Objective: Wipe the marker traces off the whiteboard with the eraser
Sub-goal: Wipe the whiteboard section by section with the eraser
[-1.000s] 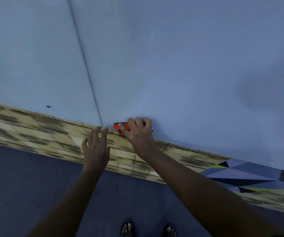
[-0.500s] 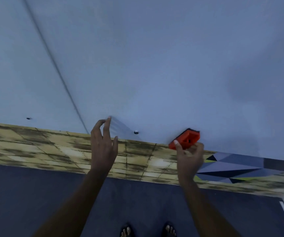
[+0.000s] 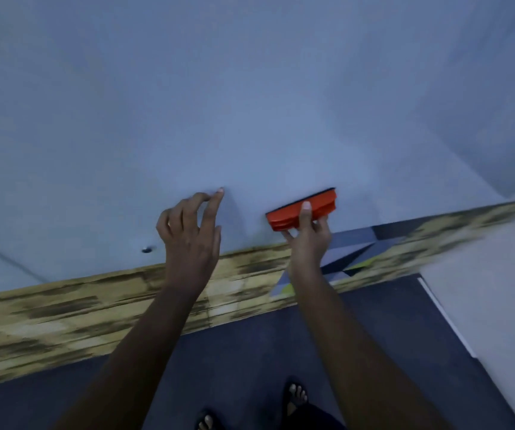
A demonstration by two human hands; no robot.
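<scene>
Orange eraser (image 3: 302, 209) in right hand (image 3: 307, 240), screw (image 3: 146, 250) beside left hand (image 3: 191, 234)

From my seat the yellow-and-black patterned wall band (image 3: 73, 318) is my landmark, running slantwise across the view. Below it I see a dark blue floor (image 3: 234, 367). To its right end the pattern gives way to a patch of blue, black and lime triangles (image 3: 347, 259). Beyond that, at the band's far right, a pale wall panel (image 3: 486, 305) with a white edge meets the floor. The light is dim and bluish, and the band looks blurred.
</scene>
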